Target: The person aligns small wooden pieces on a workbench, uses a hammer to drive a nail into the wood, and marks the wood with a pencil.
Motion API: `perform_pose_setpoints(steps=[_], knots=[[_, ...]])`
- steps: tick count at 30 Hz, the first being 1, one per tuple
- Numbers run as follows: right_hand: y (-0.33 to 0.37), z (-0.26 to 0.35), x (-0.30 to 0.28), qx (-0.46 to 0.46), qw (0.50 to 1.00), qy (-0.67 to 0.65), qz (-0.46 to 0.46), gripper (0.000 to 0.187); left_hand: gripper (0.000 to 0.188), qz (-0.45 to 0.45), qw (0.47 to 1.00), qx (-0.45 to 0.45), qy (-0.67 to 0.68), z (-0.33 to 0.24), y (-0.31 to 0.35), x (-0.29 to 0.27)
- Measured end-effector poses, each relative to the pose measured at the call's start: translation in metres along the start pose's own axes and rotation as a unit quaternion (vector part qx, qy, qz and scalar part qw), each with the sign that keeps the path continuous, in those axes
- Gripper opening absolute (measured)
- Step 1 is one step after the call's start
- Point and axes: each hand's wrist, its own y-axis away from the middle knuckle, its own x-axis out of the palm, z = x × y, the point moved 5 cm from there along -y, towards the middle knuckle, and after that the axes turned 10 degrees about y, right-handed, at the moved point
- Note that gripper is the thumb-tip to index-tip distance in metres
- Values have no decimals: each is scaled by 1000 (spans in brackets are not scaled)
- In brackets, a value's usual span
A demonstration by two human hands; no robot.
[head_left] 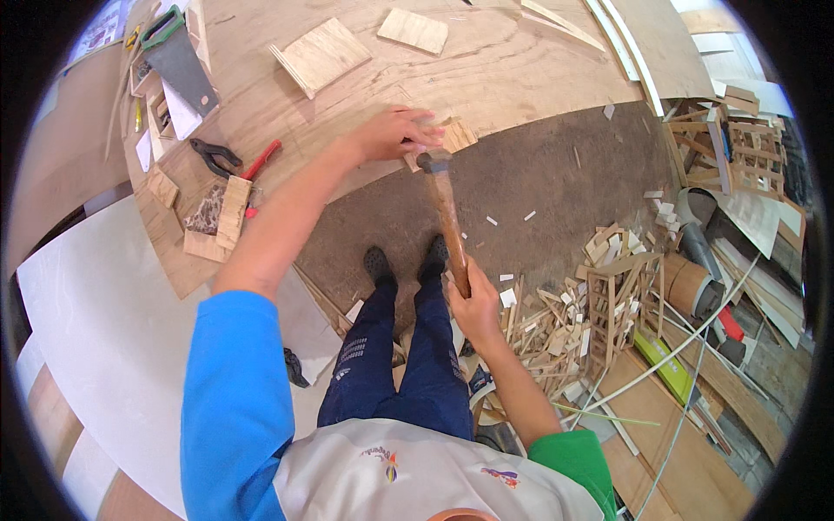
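Observation:
A hammer (447, 213) with a worn wooden handle is gripped low on its handle by my right hand (476, 306). Its dark metal head points away from me, close to the workbench edge. My left hand (398, 133) is bent and closed at that edge, its fingertips right by the hammer head. What they pinch is too small or hidden to make out. Under and beside those fingers lies a small light wooden block (459, 135), partly covered by the hand. Whether the hammer head touches the wood I cannot tell.
On the plywood workbench (417, 82) lie a square wooden piece (323, 56), a flat offcut (413, 31), black-handled pliers (215, 158), a red-handled tool (262, 160) and a handsaw (178, 65). Scrap wood (556, 334) covers the floor at right, near a slatted wooden frame (621, 295).

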Motion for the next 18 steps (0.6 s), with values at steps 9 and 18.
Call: perform_pose_setpoints(steps=[9, 18], knots=[[1, 12, -17, -37, 996, 47, -67, 49, 33, -28, 1000, 13, -3, 8, 0, 5], [1, 16, -23, -26, 998, 24, -46, 51, 32, -41, 999, 6, -6, 12, 2, 7]])
